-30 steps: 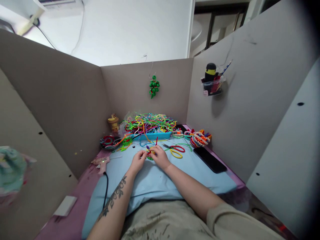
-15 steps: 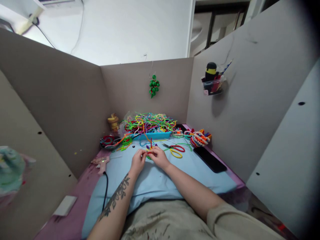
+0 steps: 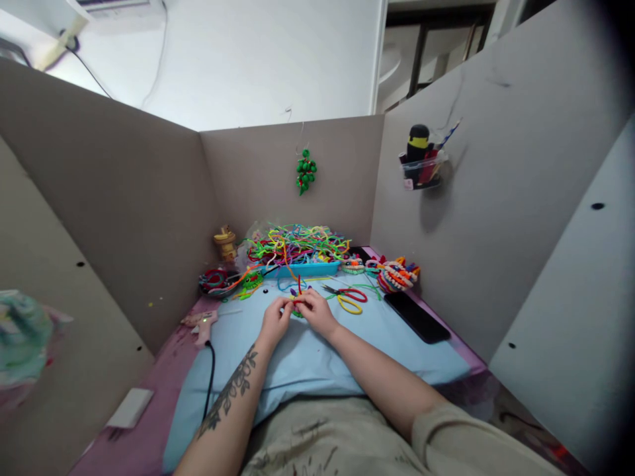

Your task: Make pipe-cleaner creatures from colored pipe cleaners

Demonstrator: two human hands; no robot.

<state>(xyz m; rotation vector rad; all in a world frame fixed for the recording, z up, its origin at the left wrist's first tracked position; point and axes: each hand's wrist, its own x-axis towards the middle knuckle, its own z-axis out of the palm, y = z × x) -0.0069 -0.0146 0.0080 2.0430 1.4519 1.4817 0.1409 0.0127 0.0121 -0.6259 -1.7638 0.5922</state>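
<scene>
Close together over the blue cloth, my two hands pinch at a small piece of work. My left hand (image 3: 276, 318) has its thumb and fingers closed on a red pipe cleaner (image 3: 299, 284). My right hand (image 3: 318, 313) pinches the same red pipe cleaner just to the right, one end of it standing up. A small green part (image 3: 297, 314) shows below the fingertips, and bits of yellow and purple show behind them. The fingers hide most of this piece. Scissors (image 3: 351, 303) with red and yellow handles lie right of my right hand.
At the back, a blue tray (image 3: 317, 268) is heaped with coloured pipe cleaners. A pink glue gun (image 3: 204, 327) with a black cord lies left; a black phone (image 3: 417, 317) lies right. Finished-looking colourful pieces (image 3: 397, 274) sit back right. Grey panels (image 3: 292, 178) surround the table.
Both hands stay in nearly the same place, with only slight finger movement on the red pipe cleaner. Its upright end looks a little lower.
</scene>
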